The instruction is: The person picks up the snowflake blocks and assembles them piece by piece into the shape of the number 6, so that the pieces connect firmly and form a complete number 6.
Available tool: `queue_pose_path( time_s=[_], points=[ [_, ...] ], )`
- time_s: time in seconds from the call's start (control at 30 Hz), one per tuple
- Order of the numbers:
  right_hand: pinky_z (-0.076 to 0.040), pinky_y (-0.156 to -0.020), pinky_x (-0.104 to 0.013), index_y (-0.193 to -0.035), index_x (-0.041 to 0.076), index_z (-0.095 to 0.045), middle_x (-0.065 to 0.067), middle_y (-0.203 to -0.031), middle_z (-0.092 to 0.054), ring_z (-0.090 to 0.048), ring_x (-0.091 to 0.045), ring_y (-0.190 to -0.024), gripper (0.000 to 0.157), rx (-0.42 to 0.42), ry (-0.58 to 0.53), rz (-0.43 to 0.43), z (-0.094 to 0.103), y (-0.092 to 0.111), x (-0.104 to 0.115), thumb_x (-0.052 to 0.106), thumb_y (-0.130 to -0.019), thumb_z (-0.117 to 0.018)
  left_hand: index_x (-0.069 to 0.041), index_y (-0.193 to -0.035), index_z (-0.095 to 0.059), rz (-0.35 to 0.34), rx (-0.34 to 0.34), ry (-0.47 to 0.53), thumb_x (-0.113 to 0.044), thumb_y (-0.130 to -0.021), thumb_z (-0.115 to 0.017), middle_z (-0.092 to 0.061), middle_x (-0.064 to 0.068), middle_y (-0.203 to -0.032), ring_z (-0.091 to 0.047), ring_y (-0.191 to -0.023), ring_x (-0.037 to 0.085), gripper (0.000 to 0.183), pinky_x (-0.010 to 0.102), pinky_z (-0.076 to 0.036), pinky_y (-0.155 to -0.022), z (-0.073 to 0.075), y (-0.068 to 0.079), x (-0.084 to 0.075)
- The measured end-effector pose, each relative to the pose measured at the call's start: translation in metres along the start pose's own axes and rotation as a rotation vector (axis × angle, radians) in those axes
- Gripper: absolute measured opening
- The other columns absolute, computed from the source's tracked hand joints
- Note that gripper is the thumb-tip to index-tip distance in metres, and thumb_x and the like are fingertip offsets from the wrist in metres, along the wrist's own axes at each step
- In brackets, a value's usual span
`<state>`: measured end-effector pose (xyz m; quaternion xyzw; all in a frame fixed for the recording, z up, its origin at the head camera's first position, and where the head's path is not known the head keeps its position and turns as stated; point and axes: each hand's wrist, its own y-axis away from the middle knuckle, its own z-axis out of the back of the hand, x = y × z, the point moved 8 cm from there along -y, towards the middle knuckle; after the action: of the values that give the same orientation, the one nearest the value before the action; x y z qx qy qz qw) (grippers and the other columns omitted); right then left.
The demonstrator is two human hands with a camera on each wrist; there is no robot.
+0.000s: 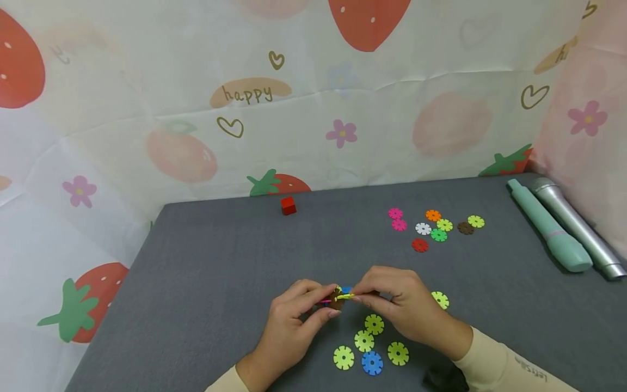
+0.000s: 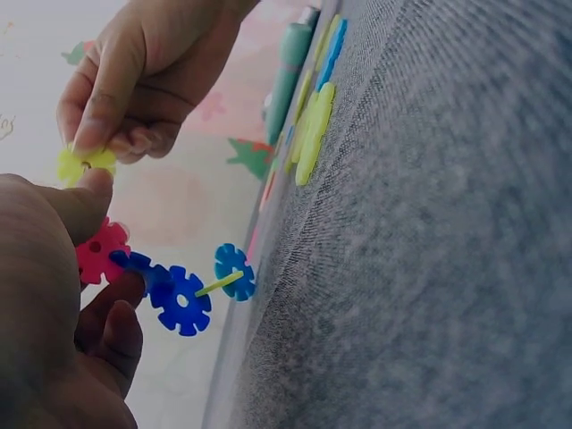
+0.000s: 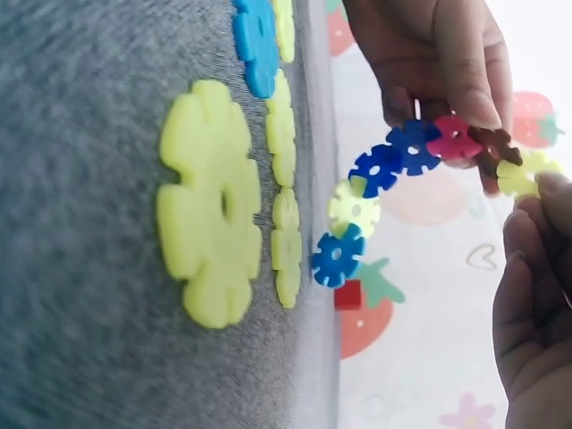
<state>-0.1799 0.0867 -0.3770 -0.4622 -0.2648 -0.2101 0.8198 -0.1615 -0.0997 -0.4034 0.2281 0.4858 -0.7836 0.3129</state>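
A curved chain of slotted plastic snowflake discs hangs from my left hand (image 1: 289, 321). In the right wrist view it runs from a light blue disc (image 3: 337, 255) through yellow, dark blue and pink to a brown disc (image 3: 494, 154). My left thumb and fingers grip it near the pink disc (image 3: 453, 137). My right hand (image 1: 409, 305) pinches a yellow disc (image 3: 525, 174) edge to edge with the brown one; whether their slots interlock I cannot tell. Below the hands lie several loose yellow discs (image 1: 364, 341) and a blue disc (image 1: 372, 363).
Farther back on the grey table (image 1: 220, 261) lie several coloured discs, among them a red disc (image 1: 419, 245). A red cube (image 1: 288, 206) sits at the back edge. On the right rest a green microphone-shaped object (image 1: 551, 228) and a silver microphone (image 1: 578, 226). A black object (image 1: 444, 378) is near the right sleeve.
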Motion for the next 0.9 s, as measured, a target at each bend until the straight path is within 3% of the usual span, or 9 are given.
queue_pose_path(
  time_s=[0.1,0.27,0.5,0.7,0.8,0.9],
  points=[
    [-0.053,-0.063,-0.022,-0.106,0.015,-0.081,0.004,-0.093,-0.073,-0.062,-0.009,-0.074,0.029,-0.004,0.010,-0.020,0.000,0.000,-0.001,-0.010,-0.091,-0.084,-0.005,-0.133,-0.077,0.026,0.001,-0.007,-0.007,-0.096,-0.086,-0.072,-0.002,-0.112,-0.069,-0.092,0.017,0.038,0.027,-0.058,-0.069,0.000,0.000,0.002],
    [-0.058,-0.068,-0.028,-0.112,0.014,-0.080,0.005,-0.099,-0.073,-0.066,-0.010,-0.079,0.026,0.015,0.008,-0.069,0.000,0.000,-0.003,-0.007,-0.095,-0.081,-0.011,-0.131,-0.076,0.080,0.005,-0.016,-0.012,-0.095,-0.089,-0.073,-0.005,-0.114,-0.069,-0.094,0.017,0.039,0.032,-0.058,-0.066,0.000,0.000,0.007],
    [-0.061,-0.078,-0.034,-0.120,0.015,-0.077,0.001,-0.109,-0.074,-0.069,-0.017,-0.092,0.022,-0.023,-0.065,-0.224,0.016,0.002,-0.017,0.000,-0.104,-0.074,-0.015,-0.122,-0.078,0.148,-0.098,-0.107,-0.012,-0.092,-0.092,-0.075,-0.011,-0.111,-0.064,-0.096,0.015,0.033,0.039,-0.056,-0.073,0.009,0.000,0.019],
    [-0.058,-0.088,-0.034,-0.124,0.007,-0.074,-0.010,-0.117,-0.073,-0.069,-0.034,-0.107,0.018,-0.039,-0.206,-0.389,0.029,0.009,-0.043,0.004,-0.110,-0.063,-0.008,-0.123,-0.076,0.310,-0.158,0.039,-0.004,-0.094,-0.087,-0.072,-0.004,-0.113,-0.068,-0.096,0.022,0.032,0.031,-0.057,-0.067,0.020,0.004,0.045],
    [-0.057,-0.091,-0.034,-0.127,0.003,-0.071,-0.020,-0.121,-0.071,-0.069,-0.039,-0.114,0.019,-0.028,-0.256,-0.438,0.032,0.011,-0.054,0.006,-0.112,-0.060,-0.009,-0.128,-0.075,0.394,-0.192,0.110,-0.004,-0.097,-0.084,-0.073,-0.001,-0.115,-0.067,-0.097,0.025,0.032,0.026,-0.055,-0.066,0.027,0.007,0.058],
    [-0.056,-0.091,-0.035,-0.130,-0.001,-0.068,-0.028,-0.125,-0.068,-0.067,-0.040,-0.119,0.022,-0.008,-0.287,-0.471,0.032,0.014,-0.064,0.008,-0.113,-0.058,-0.010,-0.130,-0.075,0.433,-0.223,0.156,-0.003,-0.098,-0.082,-0.074,0.005,-0.116,-0.067,-0.099,0.026,0.033,0.025,-0.055,-0.066,0.034,0.008,0.065]
  ],
)
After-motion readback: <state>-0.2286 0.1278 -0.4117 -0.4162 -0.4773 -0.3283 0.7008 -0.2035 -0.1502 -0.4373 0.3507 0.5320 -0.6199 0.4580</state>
